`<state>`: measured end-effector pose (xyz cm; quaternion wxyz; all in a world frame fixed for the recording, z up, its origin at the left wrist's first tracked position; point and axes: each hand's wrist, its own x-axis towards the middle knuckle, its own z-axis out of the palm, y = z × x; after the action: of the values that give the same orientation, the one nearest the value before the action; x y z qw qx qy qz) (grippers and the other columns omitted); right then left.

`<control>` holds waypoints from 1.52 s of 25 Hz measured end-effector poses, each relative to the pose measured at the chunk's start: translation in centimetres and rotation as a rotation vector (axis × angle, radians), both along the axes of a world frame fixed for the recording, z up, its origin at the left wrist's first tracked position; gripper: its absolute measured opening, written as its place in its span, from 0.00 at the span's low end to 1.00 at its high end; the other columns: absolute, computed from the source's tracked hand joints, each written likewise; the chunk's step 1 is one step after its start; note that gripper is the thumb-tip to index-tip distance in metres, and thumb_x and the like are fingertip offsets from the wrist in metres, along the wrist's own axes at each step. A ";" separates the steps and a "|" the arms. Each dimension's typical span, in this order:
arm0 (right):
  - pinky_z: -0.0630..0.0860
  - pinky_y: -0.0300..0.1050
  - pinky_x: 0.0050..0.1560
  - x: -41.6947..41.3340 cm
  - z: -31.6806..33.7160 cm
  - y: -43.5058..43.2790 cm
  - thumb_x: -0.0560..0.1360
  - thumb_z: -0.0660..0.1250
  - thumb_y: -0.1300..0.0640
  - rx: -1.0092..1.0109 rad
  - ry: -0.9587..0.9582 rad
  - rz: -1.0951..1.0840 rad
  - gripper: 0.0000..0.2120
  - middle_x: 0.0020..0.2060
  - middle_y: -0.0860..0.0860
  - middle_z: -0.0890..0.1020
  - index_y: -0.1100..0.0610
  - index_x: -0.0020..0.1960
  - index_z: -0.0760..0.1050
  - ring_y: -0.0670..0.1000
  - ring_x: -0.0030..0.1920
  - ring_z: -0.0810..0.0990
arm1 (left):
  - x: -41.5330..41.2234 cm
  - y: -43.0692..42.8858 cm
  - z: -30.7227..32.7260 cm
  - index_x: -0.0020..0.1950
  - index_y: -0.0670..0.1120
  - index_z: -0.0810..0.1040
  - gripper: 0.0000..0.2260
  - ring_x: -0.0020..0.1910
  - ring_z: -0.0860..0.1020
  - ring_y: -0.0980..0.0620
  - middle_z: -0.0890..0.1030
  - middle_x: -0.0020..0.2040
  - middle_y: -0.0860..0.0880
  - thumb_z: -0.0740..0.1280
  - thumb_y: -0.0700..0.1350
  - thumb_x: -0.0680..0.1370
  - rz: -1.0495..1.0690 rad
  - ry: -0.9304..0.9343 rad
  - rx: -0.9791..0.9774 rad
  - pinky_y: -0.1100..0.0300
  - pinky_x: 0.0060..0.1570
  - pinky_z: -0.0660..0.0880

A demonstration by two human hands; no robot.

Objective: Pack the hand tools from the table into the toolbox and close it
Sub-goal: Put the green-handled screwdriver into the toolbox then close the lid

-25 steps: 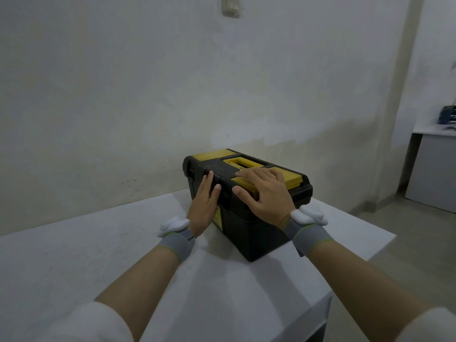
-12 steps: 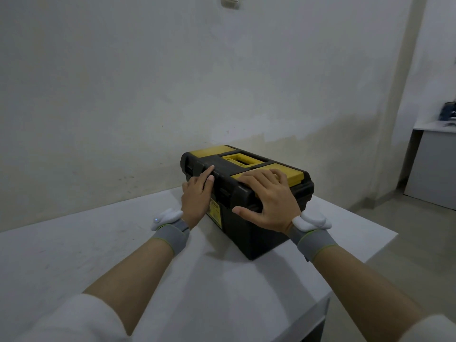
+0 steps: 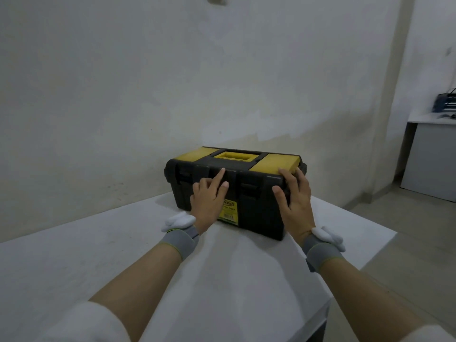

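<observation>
A black toolbox (image 3: 256, 213) with yellow lid panels (image 3: 276, 162) stands on the white table (image 3: 98, 255), lid down, its long front facing me. Two black latches (image 3: 250, 191) lie flat against the front. My left hand (image 3: 208, 203) rests on the front face between the latches, with the index finger stretched up to the lid edge. At the box's right end is my right hand (image 3: 294, 203), which grips the corner with the thumb on the front and the fingers over the lid. I see no loose tools on the table.
A bare wall rises close behind the toolbox. The table's right edge (image 3: 370, 255) drops to the floor just right of the box. At the far right stands a white desk (image 3: 431, 122) with a dark device on it.
The toolbox has turned from an angled position so that its front faces me. My right hand slid from the lid top to the right corner, and my left hand moved onto the front face.
</observation>
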<state>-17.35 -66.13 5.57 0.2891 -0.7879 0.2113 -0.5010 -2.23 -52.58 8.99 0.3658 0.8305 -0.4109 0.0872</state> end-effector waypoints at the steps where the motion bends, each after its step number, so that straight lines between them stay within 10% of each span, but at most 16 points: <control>1: 0.60 0.59 0.73 0.2 0.1 -0.5 0.78 0.55 0.43 0.099 -0.029 0.019 0.21 0.74 0.55 0.56 0.44 0.71 0.61 0.57 0.74 0.57 | 0.1 -0.5 0.0 0.74 0.59 0.57 0.20 0.64 0.62 0.45 0.67 0.64 0.45 0.50 0.55 0.81 -0.010 -0.020 0.031 0.50 0.61 0.61; 15: 0.68 0.44 0.59 4.9 0.8 -5.3 0.81 0.48 0.50 0.264 -0.181 -0.044 0.19 0.68 0.55 0.67 0.48 0.71 0.60 0.54 0.64 0.70 | 7.1 -3.7 1.2 0.73 0.56 0.57 0.22 0.76 0.53 0.49 0.60 0.76 0.50 0.51 0.58 0.80 0.088 -0.360 0.170 0.40 0.73 0.48; 24: 0.58 0.63 0.69 11.1 1.2 -6.8 0.80 0.53 0.47 0.281 -0.040 -0.142 0.26 0.76 0.55 0.47 0.47 0.75 0.49 0.59 0.75 0.50 | 10.0 -2.6 -0.5 0.73 0.59 0.59 0.22 0.74 0.61 0.47 0.66 0.73 0.50 0.52 0.60 0.79 0.251 -0.569 0.155 0.33 0.68 0.49; 38: 0.42 0.59 0.74 19.2 -0.4 -8.5 0.79 0.52 0.43 0.240 0.121 0.057 0.33 0.76 0.52 0.34 0.46 0.75 0.36 0.55 0.76 0.35 | 13.3 -7.4 -1.8 0.71 0.60 0.64 0.23 0.64 0.75 0.45 0.76 0.65 0.51 0.53 0.60 0.77 0.455 -0.882 0.173 0.43 0.63 0.55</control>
<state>1.85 -74.59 5.20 0.3822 -0.7821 0.2644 -0.4151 11.02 -59.94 7.24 0.0590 0.8103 -0.3409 0.4731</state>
